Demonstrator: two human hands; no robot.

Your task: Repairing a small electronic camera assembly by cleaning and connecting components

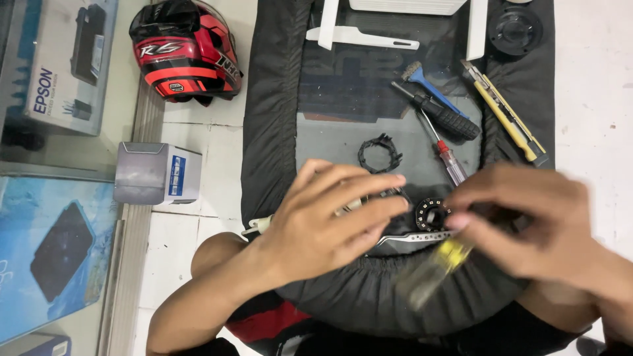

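Black ring (432,214) studded with pale dots lies on a dark cloth (270,132) spread over the lap of a person seated on a white tiled floor (593,99), with both hands closed in on it. The left hand (323,224), just left of the ring, lies palm down with fingers slightly fanned over a part it hides; whether it grips anything cannot be told. The right hand (527,221), just right of the ring, has its fingertips bunched, apparently pinching a blurred yellow-handled screwdriver (438,264) that slants below the ring. A thin metal bracket (415,236) touches the ring's lower edge.

By the look of it the work is at the fastening stage; the next move seems to call for a steady tool tip and a firm hold on the part.

Far left of the ring stand a blue box (46,257) and a printer carton (59,59). Up and left sit a red and black helmet (184,49) and a grey box (155,173). Above the ring lie white plastic pieces (362,36), a yellow utility knife (504,112), a black-handled screwdriver (442,112), a red-tipped screwdriver (448,158) and a black plastic collar (380,153).
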